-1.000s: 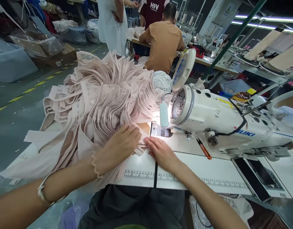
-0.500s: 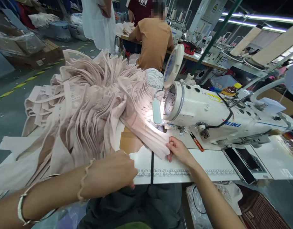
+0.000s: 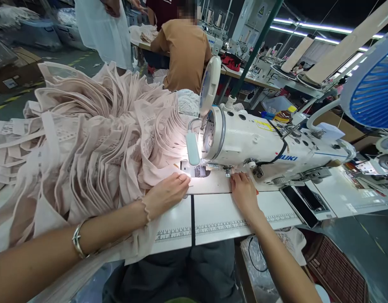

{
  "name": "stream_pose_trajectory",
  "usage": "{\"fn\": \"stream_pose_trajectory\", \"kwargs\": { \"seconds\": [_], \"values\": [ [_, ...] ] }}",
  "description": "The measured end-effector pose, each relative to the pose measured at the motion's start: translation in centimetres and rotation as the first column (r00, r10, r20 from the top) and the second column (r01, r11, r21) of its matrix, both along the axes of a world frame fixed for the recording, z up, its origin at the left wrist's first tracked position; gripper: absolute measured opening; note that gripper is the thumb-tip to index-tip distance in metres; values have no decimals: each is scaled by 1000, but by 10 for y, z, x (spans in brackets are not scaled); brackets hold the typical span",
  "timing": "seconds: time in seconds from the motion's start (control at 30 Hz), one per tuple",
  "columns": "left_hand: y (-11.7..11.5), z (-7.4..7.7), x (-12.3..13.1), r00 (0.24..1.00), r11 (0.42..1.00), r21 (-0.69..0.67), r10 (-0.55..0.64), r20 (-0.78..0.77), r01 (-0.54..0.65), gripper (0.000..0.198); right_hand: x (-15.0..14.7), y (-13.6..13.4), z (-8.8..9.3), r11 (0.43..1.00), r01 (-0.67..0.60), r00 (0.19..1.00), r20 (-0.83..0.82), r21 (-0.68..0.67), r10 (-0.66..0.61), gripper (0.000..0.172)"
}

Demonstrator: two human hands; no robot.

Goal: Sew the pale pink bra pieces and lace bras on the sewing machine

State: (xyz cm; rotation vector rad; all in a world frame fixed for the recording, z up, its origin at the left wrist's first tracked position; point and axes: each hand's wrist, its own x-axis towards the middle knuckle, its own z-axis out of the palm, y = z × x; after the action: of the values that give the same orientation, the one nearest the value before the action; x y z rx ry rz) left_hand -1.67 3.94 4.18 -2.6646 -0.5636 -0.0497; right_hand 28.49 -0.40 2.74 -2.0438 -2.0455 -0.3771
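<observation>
We find the heap of pale pink, lace-trimmed fabric pieces (image 3: 96,143) on the left of the white, ruler-marked tabletop (image 3: 219,210). Long axis: roughly left to right, its narrower right end pointing at the shiny metal needle plate (image 3: 185,167); front folds run down toward the near table edge.

Left hand (image 3: 168,191): palm down, fingers close together, fingertips beside the plate at the fabric's right edge; we cannot tell whether they pinch it. Right hand (image 3: 243,193): fingers bent downward on the machine bed, apart from the heap; grip hidden. An orange-handled tool (image 3: 257,192) is mostly covered by it.

Obstructions: the white metal sewing machine (image 3: 251,134) and the slim pale-green lamp (image 3: 192,148) overhang the plate, closing off the heap's right side. A bundle of whitish lace (image 3: 188,102) sits behind.

Further right we note two black rectangular phones (image 3: 299,205) and, above, a round blue fan (image 3: 370,88). Beyond the heap, a person in a brown shirt (image 3: 186,54) sits facing away.
</observation>
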Motion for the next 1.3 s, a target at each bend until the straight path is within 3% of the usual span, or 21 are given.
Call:
{"fn": "stream_pose_trajectory", "kwargs": {
  "seconds": [0.13, 0.27, 0.37, 0.5, 0.6, 0.67, 0.87, 1.0, 1.1, 1.17, 1.3],
  "values": [
    [30, -22, -1, 977, 986, -137, -67, 203, 96, 26, -14, -18, -6, 998, -33, 999, 5, 59, 33, 29],
    [48, -33, -7, 927, 946, -320, 67, 369, 59, 32, -33, -15, -8, 971, -224, 969, -89, 84, 231, 26],
    [39, -24, 3, 958, 967, -253, 51, 281, 23, 33, -50, -6, -9, 937, -349, 936, -33, 34, 350, 26],
    [-4, -20, 38, 976, 993, -79, -67, 206, 85, 36, -62, 5, -9, 921, -388, 921, 21, -29, 389, 26],
    [-32, -27, 58, 968, 994, -15, -100, 229, 107, 36, -61, 7, -8, 921, -385, 923, -17, -51, 385, 24],
    [-37, -31, 61, 970, 996, 4, -89, 224, 90, 38, -60, 7, -5, 923, -375, 927, -8, -85, 376, 23],
    [-14, -22, 37, 986, 999, -11, 54, 156, -53, 43, -63, 16, 12, 951, -154, 970, 143, -267, 197, 24],
    [-2, -20, 30, 982, 1000, -23, 8, 190, -4, 38, -79, 28, 20, 937, 1, 987, 154, -348, 56, 20],
    [7, -23, 27, 971, 990, -139, 28, 239, 6, 35, -93, 32, 18, 921, -15, 999, 32, -390, 30, 15],
    [14, -23, 25, 954, 963, -267, 114, 279, -37, 32, -99, 32, 12, 931, -27, 999, -36, -364, 15, 14],
    [14, -25, 23, 820, 874, -476, 341, 459, -96, 31, -99, 28, 0, 964, -24, 995, -95, -266, -2, 16]
  ]
}}
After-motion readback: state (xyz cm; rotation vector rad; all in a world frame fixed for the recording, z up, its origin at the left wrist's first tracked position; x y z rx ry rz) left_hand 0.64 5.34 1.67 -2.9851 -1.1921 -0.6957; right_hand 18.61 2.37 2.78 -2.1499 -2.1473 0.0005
